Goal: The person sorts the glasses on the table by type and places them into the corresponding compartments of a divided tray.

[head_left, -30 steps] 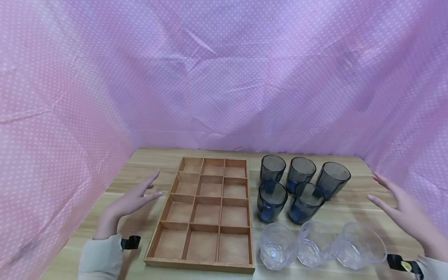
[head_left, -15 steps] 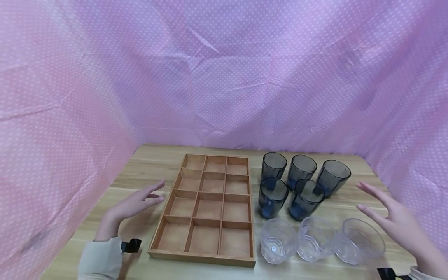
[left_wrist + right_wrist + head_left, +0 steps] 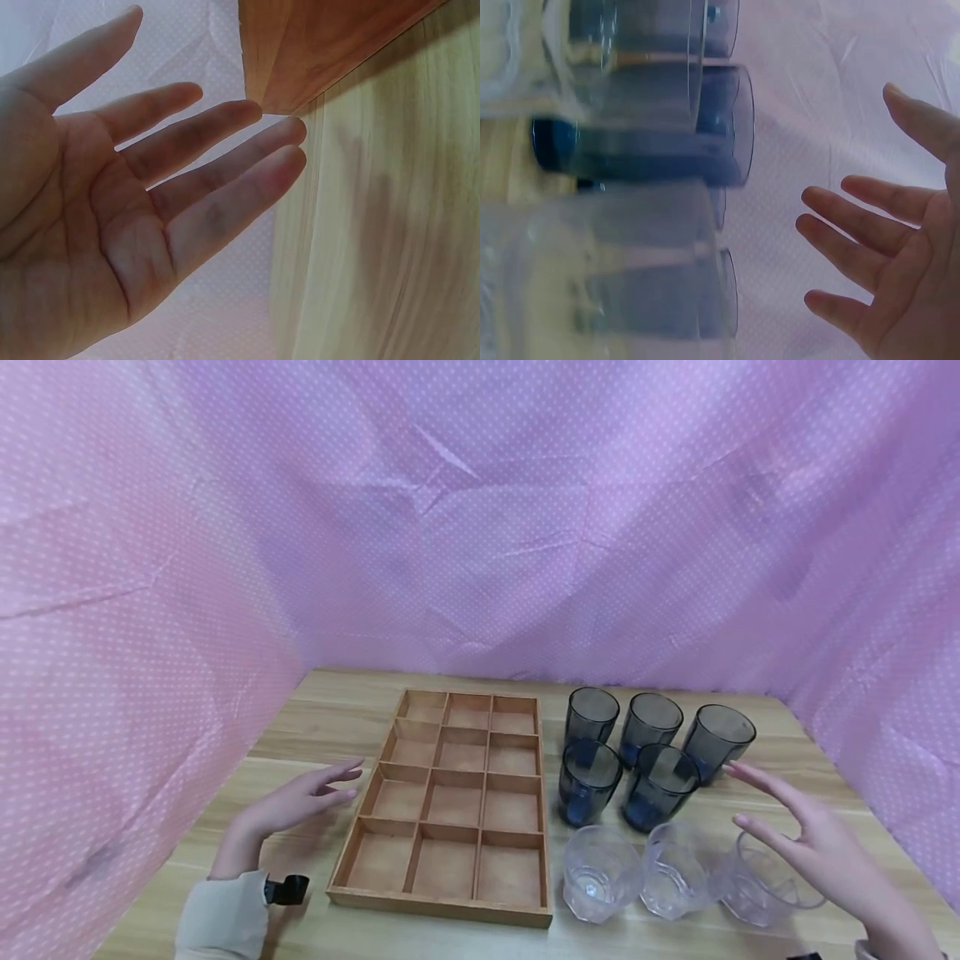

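A wooden tray (image 3: 442,907) divided into compartments lies on the table, its compartments holding nothing. My left hand (image 3: 288,803) hovers just left of it, fingers extended, holding nothing; the left wrist view shows the palm (image 3: 82,217) beside the tray's wall (image 3: 300,52). Over the rightmost clear glass (image 3: 757,893) hangs my right hand (image 3: 817,839), its fingers spread and nothing in them. The right wrist view shows that hand (image 3: 900,255) apart from the glasses. Two more clear glasses (image 3: 600,877) (image 3: 671,877) stand between it and the tray.
Several dark blue-grey glasses (image 3: 588,785) stand behind the clear ones, right of the tray. A pink dotted cloth (image 3: 525,527) hangs along the back and sides of the wooden table (image 3: 300,727).
My right hand has moved left, from beside the glasses to over the rightmost clear one. The left hand has shifted slightly, its fingers closer together. The view has shifted a little.
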Action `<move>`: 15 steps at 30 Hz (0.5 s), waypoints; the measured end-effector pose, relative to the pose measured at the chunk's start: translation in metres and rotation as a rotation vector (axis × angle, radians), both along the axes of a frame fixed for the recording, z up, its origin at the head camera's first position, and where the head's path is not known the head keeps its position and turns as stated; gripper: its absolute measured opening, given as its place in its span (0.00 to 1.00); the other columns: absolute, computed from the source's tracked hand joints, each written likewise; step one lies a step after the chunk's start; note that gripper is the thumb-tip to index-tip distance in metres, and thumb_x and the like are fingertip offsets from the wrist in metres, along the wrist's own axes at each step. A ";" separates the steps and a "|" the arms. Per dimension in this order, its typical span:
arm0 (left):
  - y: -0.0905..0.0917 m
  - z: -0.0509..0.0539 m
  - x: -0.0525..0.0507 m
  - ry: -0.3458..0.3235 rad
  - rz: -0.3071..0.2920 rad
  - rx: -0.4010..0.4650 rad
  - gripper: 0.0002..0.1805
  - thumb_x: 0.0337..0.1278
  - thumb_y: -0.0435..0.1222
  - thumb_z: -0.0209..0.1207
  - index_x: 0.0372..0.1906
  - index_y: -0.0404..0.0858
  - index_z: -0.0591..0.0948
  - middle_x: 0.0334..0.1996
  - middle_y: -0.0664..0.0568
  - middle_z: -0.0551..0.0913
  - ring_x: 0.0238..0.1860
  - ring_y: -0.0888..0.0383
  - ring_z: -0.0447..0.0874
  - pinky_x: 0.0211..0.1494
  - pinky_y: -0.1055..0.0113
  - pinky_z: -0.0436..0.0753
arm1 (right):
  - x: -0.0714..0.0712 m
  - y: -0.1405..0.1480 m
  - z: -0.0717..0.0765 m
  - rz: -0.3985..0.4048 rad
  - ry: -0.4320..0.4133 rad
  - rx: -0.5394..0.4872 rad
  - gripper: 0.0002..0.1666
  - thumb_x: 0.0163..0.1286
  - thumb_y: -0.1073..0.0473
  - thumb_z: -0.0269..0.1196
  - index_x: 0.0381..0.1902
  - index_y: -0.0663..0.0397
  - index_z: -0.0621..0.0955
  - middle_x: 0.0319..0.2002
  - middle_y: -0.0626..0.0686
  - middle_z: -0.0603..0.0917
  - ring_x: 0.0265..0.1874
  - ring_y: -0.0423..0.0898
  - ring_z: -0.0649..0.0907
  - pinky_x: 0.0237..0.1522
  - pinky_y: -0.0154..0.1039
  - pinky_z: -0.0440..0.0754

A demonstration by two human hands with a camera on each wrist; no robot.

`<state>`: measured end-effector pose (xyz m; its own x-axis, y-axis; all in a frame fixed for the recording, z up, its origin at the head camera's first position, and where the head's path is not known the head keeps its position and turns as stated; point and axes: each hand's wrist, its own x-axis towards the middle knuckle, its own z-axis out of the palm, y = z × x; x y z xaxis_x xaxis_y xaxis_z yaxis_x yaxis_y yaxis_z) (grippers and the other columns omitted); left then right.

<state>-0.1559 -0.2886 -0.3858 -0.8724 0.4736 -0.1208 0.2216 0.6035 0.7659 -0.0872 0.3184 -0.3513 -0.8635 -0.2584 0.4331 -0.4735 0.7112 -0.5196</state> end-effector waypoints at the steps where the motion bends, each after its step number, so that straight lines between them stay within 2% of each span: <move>1: 0.000 -0.001 0.000 -0.014 -0.007 0.018 0.34 0.73 0.42 0.49 0.74 0.29 0.55 0.70 0.27 0.59 0.62 0.28 0.69 0.58 0.45 0.81 | 0.002 -0.003 -0.001 0.006 -0.003 0.000 0.38 0.62 0.69 0.65 0.70 0.50 0.69 0.63 0.20 0.67 0.62 0.13 0.61 0.58 0.06 0.51; 4: -0.001 -0.004 0.001 -0.050 -0.017 0.075 0.33 0.73 0.40 0.49 0.74 0.28 0.55 0.71 0.26 0.57 0.63 0.27 0.67 0.55 0.49 0.84 | 0.005 -0.012 -0.004 0.026 0.003 0.013 0.38 0.60 0.69 0.66 0.69 0.50 0.70 0.64 0.21 0.67 0.62 0.14 0.61 0.58 0.07 0.54; 8: 0.002 -0.007 -0.001 -0.079 -0.035 0.123 0.34 0.72 0.39 0.50 0.74 0.27 0.53 0.70 0.23 0.56 0.63 0.27 0.67 0.52 0.55 0.86 | 0.005 -0.025 -0.010 0.035 0.057 0.064 0.41 0.56 0.66 0.70 0.68 0.48 0.70 0.65 0.25 0.67 0.63 0.15 0.60 0.59 0.07 0.53; 10: 0.003 -0.008 -0.002 -0.082 -0.042 0.118 0.34 0.72 0.39 0.50 0.74 0.27 0.53 0.69 0.22 0.57 0.62 0.28 0.68 0.51 0.55 0.87 | 0.007 -0.031 -0.012 0.015 0.085 0.103 0.43 0.54 0.64 0.72 0.69 0.47 0.70 0.67 0.32 0.69 0.59 0.20 0.67 0.57 0.08 0.56; 12: 0.004 -0.010 -0.002 -0.095 -0.033 0.111 0.35 0.72 0.39 0.50 0.74 0.28 0.53 0.69 0.22 0.58 0.63 0.29 0.69 0.51 0.55 0.86 | 0.011 -0.039 -0.012 -0.009 0.083 0.149 0.45 0.54 0.61 0.73 0.69 0.45 0.69 0.67 0.42 0.72 0.43 0.22 0.75 0.46 0.15 0.70; 15: 0.005 -0.012 -0.002 -0.103 -0.026 0.100 0.35 0.72 0.40 0.50 0.74 0.29 0.53 0.68 0.22 0.58 0.62 0.30 0.70 0.52 0.55 0.86 | 0.016 -0.051 -0.013 -0.017 0.075 0.201 0.46 0.54 0.56 0.74 0.70 0.42 0.68 0.65 0.54 0.74 0.43 0.19 0.73 0.45 0.13 0.69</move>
<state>-0.1583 -0.2838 -0.3976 -0.8451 0.5099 -0.1604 0.1532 0.5185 0.8412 -0.0713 0.2676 -0.3643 -0.8359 -0.3315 0.4374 -0.4924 0.8051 -0.3308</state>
